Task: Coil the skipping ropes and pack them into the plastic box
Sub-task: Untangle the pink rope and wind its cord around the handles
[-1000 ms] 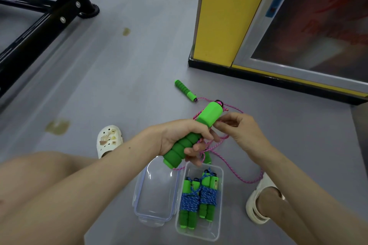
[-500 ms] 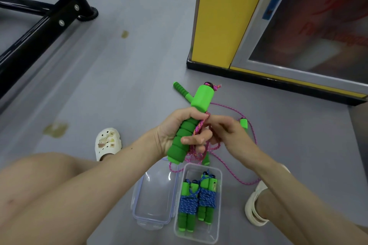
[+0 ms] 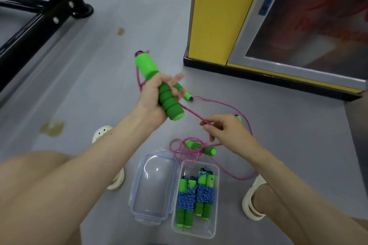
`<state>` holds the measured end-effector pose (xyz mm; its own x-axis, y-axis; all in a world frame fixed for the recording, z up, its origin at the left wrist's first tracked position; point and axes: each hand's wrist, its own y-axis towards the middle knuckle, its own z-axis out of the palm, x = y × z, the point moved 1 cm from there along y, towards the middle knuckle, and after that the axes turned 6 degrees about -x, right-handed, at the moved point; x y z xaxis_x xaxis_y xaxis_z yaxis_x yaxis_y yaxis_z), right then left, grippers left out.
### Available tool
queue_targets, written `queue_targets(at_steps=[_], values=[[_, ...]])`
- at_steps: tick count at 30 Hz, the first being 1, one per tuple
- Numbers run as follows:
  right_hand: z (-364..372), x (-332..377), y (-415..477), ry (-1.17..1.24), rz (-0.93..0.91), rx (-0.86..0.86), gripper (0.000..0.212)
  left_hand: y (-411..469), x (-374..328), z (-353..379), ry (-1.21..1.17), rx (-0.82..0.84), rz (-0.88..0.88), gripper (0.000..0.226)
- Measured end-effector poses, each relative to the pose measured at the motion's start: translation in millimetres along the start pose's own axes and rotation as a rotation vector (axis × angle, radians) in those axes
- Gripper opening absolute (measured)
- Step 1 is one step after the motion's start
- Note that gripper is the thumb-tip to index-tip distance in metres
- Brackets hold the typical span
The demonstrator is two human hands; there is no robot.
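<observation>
1. Head view: left hand point(image 3: 153, 97) is clenched round a green foam handle point(image 3: 159, 83), held up and tilted above the floor point(image 3: 99, 85). The index finger looks partly lifted off.
2. Right hand point(image 3: 227, 133) pinches the pink rope point(image 3: 194, 114) between thumb and fingertips. The strand runs taut from the handle's lower end to the pinch.
3. The rest of the pink rope lies loose on the floor, tangled round two more green handles point(image 3: 194, 144) just above the plastic box point(image 3: 201, 231). Another handle point(image 3: 184, 91) lies behind the left hand.
4. The plastic box sits open on the floor between the feet, with its clear lid point(image 3: 154, 187) touching its left side. Two coiled blue ropes point(image 3: 186, 199) are already packed upright side by side in it.
5. Step in hand, as I judge it: winding the pink rope onto the handle.
6. To do it well, keep the strand taut and lay the turns side by side without overlaps. Feed the slack slowly so the floor tangle does not snag or drag the loose handles.
7. Get the second handle alongside before wrapping so the bundle matches the blue ones and fits the remaining gap.
8. Writing: the blue label point(image 3: 267, 0) on the yellow cabinet point(image 3: 211, 12) is unreadable, and the red lettering behind the panel is too blurred. No brand is legible on the handles.
</observation>
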<state>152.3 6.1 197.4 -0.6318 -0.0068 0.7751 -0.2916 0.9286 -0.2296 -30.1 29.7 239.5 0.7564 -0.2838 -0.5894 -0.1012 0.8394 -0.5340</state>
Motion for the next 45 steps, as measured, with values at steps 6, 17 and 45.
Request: queue_targets(at_steps=[6,17,45], values=[[-41,12,3,-0.069,-0.151,-0.626,0.009,7,1,-12,0.28,-0.137,0.113,0.031],[-54,-5,8,0.059,0.155,-0.463,0.028,-4,-11,-27,0.635,-0.125,0.145,0.029],[-39,-10,3,-0.338,0.336,0.087,0.072,-21,23,-26,0.499,0.333,-0.272,0.046]])
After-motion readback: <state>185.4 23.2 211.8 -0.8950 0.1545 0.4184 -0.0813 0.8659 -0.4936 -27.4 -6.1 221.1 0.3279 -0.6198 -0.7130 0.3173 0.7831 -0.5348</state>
